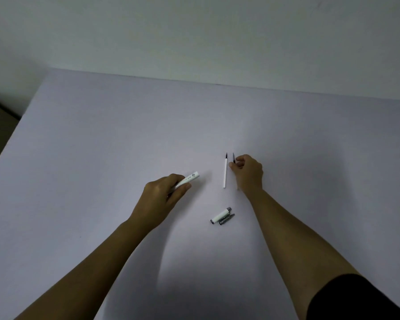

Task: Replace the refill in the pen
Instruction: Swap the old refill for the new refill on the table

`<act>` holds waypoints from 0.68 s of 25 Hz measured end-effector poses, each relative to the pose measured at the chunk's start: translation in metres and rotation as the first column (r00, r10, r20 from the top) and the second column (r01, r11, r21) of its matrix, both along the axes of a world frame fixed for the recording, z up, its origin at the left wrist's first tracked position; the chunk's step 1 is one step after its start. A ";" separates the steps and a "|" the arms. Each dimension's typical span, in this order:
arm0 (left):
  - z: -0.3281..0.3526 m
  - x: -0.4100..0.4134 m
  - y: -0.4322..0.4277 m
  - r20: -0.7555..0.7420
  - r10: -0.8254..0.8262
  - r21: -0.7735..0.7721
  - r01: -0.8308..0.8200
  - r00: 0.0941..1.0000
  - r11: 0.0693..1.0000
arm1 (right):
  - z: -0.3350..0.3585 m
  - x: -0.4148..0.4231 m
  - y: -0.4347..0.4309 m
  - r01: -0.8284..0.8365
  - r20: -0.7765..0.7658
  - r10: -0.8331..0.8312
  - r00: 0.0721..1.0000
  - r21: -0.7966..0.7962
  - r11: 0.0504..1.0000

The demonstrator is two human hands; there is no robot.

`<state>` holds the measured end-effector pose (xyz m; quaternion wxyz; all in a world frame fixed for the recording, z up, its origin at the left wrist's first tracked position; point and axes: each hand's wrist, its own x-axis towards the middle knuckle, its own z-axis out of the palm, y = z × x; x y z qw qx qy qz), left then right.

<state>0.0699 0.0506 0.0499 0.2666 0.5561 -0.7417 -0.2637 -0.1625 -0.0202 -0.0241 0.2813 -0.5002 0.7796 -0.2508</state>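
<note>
My left hand (164,195) grips the white pen barrel (189,177), whose open end points up and to the right. A white refill (225,173) with a dark tip lies on the table, pointing away from me. Just right of it, my right hand (247,173) pinches a second refill (233,157); only its dark tip shows above the fingers. Nearer to me lie the white pen cap (220,215) and, touching it, the grey tip section (227,219).
Everything rests on a large pale table (102,146) that ends against a white wall at the back. The table's left edge runs diagonally, with dark floor beyond it. A dark sleeve covers my right upper arm at the bottom right.
</note>
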 end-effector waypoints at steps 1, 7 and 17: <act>-0.002 0.001 -0.003 0.002 0.009 0.007 -0.009 1.000 1.000 | -0.003 -0.001 0.000 0.006 -0.007 -0.006 1.000 0.008 1.000; 0.000 0.003 -0.008 -0.003 0.013 0.001 -0.013 1.000 1.000 | -0.001 -0.002 0.001 0.028 0.031 -0.028 0.999 0.007 1.000; 0.002 -0.004 -0.003 -0.021 0.007 -0.009 -0.007 1.000 1.000 | 0.010 0.031 0.010 -0.130 -0.223 0.148 0.964 0.093 0.987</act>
